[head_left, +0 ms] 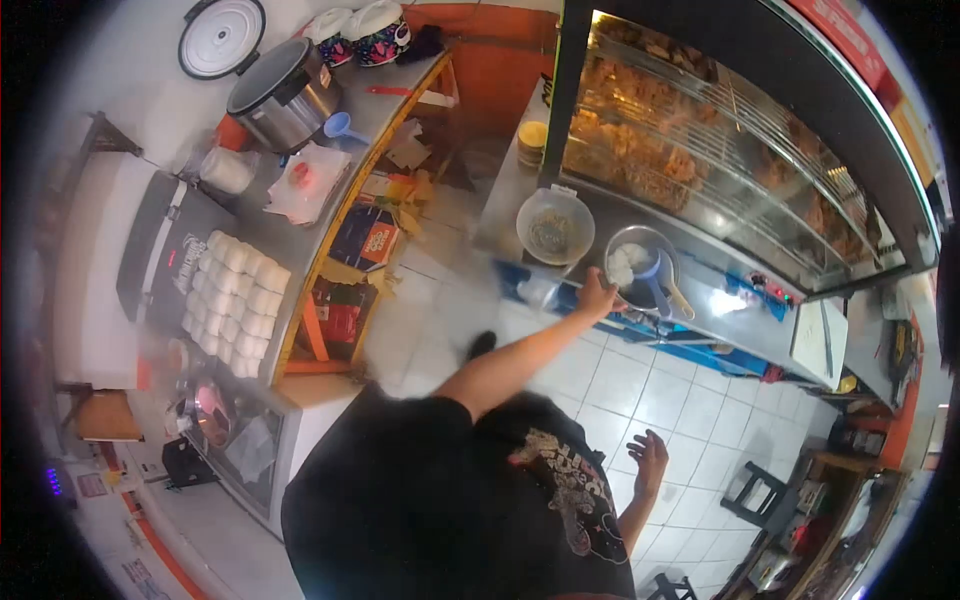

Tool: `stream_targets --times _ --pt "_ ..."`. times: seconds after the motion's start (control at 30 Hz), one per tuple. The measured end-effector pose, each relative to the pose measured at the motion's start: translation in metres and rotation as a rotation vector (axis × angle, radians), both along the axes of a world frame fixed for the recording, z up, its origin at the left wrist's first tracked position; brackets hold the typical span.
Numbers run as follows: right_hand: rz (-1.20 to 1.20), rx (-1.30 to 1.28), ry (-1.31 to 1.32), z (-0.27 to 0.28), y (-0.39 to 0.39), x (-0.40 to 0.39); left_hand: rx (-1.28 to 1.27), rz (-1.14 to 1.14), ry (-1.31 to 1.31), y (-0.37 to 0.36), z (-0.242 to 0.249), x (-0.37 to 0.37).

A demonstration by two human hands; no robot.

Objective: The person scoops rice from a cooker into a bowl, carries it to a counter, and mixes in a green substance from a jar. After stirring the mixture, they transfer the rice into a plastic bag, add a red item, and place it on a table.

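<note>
My left hand (598, 297) reaches forward to the counter and grips the near left rim of a round metal bowl (672, 247). Inside the bowl lie white lumps (627, 262) that look like rice, a blue scoop (655, 288) and a utensil with a pale handle (682, 302). Just left of it stands a translucent bowl (555, 226) with something dark and grainy at the bottom. Away from the counter, my right hand (650, 455) hangs over the tiled floor, holding nothing, its fingers apart.
A glass display warmer (700, 140) with roasted-looking food rises behind the bowls. Rightward is a white cutting board (820, 343) with a knife. On the left counter are a rice cooker (285, 95) and stacked white packets (235, 300). Black stools (757, 495) stand on the floor.
</note>
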State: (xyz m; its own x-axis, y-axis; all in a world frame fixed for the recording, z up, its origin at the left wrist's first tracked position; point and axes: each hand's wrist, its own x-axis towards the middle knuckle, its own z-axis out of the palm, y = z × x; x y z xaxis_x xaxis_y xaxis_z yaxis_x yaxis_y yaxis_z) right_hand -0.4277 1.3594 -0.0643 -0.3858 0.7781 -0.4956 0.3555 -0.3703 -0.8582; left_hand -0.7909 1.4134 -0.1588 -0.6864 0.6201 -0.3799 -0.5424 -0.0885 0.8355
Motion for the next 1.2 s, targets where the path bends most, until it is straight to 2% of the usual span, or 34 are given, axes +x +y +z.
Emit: stream_targets --times 0.03,0.07,0.13,0.2,0.27,0.33,0.4,0.47,0.53,0.6,0.63,0.67,0.73,0.77,0.83,0.87,0.93,1.0,1.07,1.13,1.2 --pt "-0.011 -0.010 0.013 -0.005 0.001 -0.007 0.110 0.043 -0.117 0.003 -0.003 0.001" --pt "0.007 0.009 0.017 -0.002 -0.001 -0.019 0.116 0.050 -0.130 -0.003 -0.001 0.003" --pt "0.018 0.007 0.008 0.000 -0.008 -0.044 -0.125 -0.237 0.453 -0.030 0.009 -0.005" --pt "-0.018 -0.072 -0.049 -0.015 -0.014 -0.062 0.017 -0.350 0.388 -0.084 0.092 -0.035" --pt "0.019 -0.112 -0.083 -0.026 -0.021 -0.079 -0.149 -0.294 0.623 -0.115 0.115 -0.096" --pt "0.111 -0.120 -0.114 -0.030 -0.027 -0.102 -0.203 0.083 0.837 -0.120 0.080 -0.175" --pt "0.237 -0.092 -0.195 -0.019 -0.030 -0.137 -0.454 0.134 0.951 -0.120 0.107 -0.259" --pt "0.249 -0.111 -0.249 -0.010 -0.029 -0.175 -0.589 -0.018 1.010 -0.102 0.100 -0.322" --pt "0.487 0.132 -0.372 -0.002 -0.032 -0.199 -0.505 -0.110 1.074 -0.074 0.068 -0.363" --pt "0.449 0.174 -0.410 0.031 -0.041 -0.233 -0.296 -0.157 1.146 -0.047 0.051 -0.387" --pt "0.388 0.146 -0.408 0.042 -0.047 -0.241 -0.281 -0.137 1.204 -0.034 0.043 -0.391" --pt "0.335 0.120 -0.398 0.051 -0.051 -0.248 -0.266 -0.135 1.155 -0.022 0.025 -0.395" --pt "0.263 0.089 -0.436 0.067 -0.063 -0.255 -0.236 -0.048 1.151 -0.009 0.017 -0.395" --pt "0.230 0.062 -0.424 0.071 -0.068 -0.255 -0.216 -0.074 1.145 -0.006 0.014 -0.394" --pt "0.182 0.016 -0.400 0.080 -0.074 -0.256 -0.176 0.032 1.101 -0.009 0.023 -0.387" --pt "0.161 0.015 -0.406 0.086 -0.074 -0.258 -0.161 0.015 1.097 -0.014 0.026 -0.385" --pt "0.257 0.076 -0.365 0.105 -0.071 -0.271 -0.179 0.101 1.094 -0.030 0.035 -0.379" --pt "0.236 0.079 -0.341 0.124 -0.063 -0.293 -0.192 0.104 1.073 -0.062 0.083 -0.358" --pt "0.289 0.232 -0.267 0.140 -0.051 -0.325 -0.043 0.074 0.997 -0.094 0.107 -0.335" --pt "0.374 0.284 -0.242 0.158 -0.038 -0.365 -0.050 -0.021 0.977 -0.130 0.119 -0.307" --pt "0.485 0.558 -0.146 0.178 -0.031 -0.407 -0.064 -0.129 0.973 -0.158 0.132 -0.280"
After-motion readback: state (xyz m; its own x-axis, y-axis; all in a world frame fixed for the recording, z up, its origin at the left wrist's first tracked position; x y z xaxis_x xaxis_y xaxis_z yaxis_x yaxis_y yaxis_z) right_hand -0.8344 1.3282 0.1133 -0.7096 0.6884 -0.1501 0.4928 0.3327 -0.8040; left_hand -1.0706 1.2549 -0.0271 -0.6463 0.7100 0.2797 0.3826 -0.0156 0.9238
